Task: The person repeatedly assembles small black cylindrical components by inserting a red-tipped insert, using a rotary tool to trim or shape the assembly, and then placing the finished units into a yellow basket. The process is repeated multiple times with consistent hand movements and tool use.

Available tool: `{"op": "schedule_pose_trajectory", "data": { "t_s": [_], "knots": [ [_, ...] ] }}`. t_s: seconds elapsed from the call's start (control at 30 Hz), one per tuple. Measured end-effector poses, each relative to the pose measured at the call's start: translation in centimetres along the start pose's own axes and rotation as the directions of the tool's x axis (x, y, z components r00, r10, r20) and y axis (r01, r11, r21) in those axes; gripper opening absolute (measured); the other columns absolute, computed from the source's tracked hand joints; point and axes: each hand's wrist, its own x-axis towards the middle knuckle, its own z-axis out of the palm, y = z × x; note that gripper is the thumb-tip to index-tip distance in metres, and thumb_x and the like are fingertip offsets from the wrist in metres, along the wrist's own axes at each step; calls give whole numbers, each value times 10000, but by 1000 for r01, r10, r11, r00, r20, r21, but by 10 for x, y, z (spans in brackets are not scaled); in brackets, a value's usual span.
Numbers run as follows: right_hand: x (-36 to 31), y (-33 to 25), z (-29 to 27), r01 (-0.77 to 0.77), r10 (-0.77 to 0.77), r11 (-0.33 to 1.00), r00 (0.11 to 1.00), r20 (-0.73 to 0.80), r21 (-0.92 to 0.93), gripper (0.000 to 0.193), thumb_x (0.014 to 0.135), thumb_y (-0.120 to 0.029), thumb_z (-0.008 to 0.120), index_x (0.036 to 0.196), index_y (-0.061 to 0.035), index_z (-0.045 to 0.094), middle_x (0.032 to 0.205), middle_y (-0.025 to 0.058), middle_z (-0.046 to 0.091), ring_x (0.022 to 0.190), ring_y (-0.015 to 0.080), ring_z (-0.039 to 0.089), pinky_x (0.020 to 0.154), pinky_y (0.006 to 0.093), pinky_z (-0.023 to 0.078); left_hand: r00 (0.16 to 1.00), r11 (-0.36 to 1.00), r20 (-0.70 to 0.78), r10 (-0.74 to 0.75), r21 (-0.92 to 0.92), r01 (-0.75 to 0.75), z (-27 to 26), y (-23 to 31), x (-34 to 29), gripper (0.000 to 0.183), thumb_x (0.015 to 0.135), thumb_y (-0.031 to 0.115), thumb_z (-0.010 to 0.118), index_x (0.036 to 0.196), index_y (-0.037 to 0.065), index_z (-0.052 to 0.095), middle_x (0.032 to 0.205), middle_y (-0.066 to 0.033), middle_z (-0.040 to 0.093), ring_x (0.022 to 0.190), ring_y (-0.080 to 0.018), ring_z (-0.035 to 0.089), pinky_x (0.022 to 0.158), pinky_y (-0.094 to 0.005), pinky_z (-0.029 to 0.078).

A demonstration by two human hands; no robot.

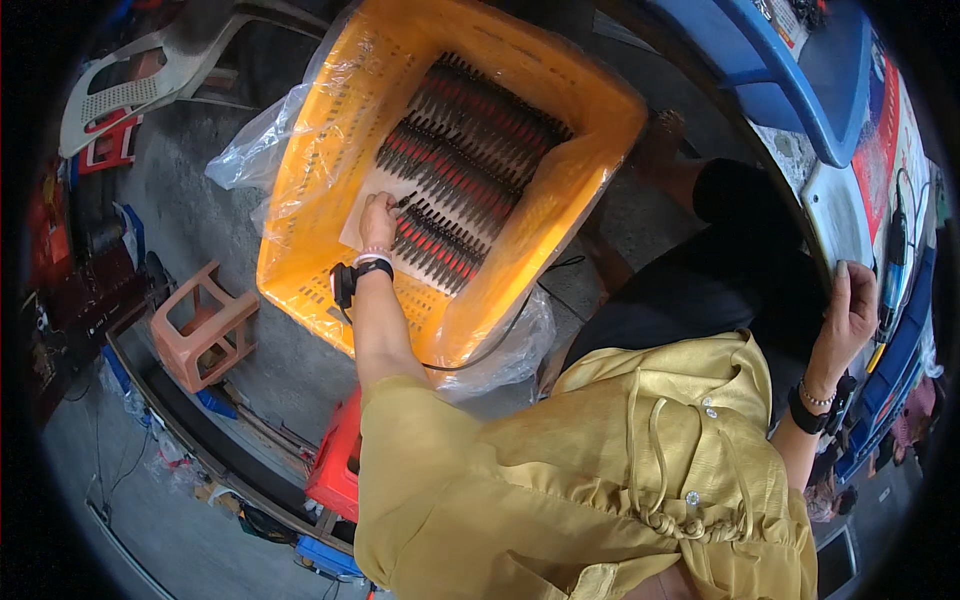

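Observation:
Inside a yellow plastic crate [460,30] lined with clear film, my left hand [378,222] reaches down, its fingers closed on a small dark slim piece [404,201]. That hand is at the left end of several rows of slim dark pieces with red parts [440,250], set close together on pale sheets [352,222]. Their exact kind is too small to tell. Off to the right, my right hand [852,312] grips the lower edge of a pale flat board [838,215] on the table, thumb and fingers close together.
A brown plastic stool [203,325] stands left of the crate, and a red stool [337,460] below it. A white chair [125,95] is at the upper left. On the right table lie a blue plastic frame [800,90] and a blue-and-black corded pen-like tool [893,270].

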Motion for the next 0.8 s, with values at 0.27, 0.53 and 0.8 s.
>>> {"op": "schedule_pose_trajectory", "data": {
  "t_s": [0.27,0.53,0.8],
  "knots": [
    [0,1,1,-15,15,999,1000,-3,34,95,951,-92,606,942,1,618,808,-32,538,698,27,421,628,164,334,981,981,45,-190,41,188,-3,2,-5,77,789,68,672,862,77,696,902,-143,676,883,-322,619,777,-393,489],
    [0,13,2,-11,11,990,1000,-2,143,99,947,-77,616,977,17,613,862,-22,559,745,36,473,678,173,388,993,980,-41,-106,163,112,-2,14,-9,101,802,116,676,880,70,722,883,-159,694,860,-338,658,777,-425,506],
    [0,14,3,73,-71,990,997,-17,122,96,949,-77,611,980,13,622,874,-4,588,786,45,508,729,177,412,983,977,127,-131,186,105,-13,12,-1,154,820,138,667,946,80,734,899,-189,694,881,-355,666,792,-410,517]
  ]
}}
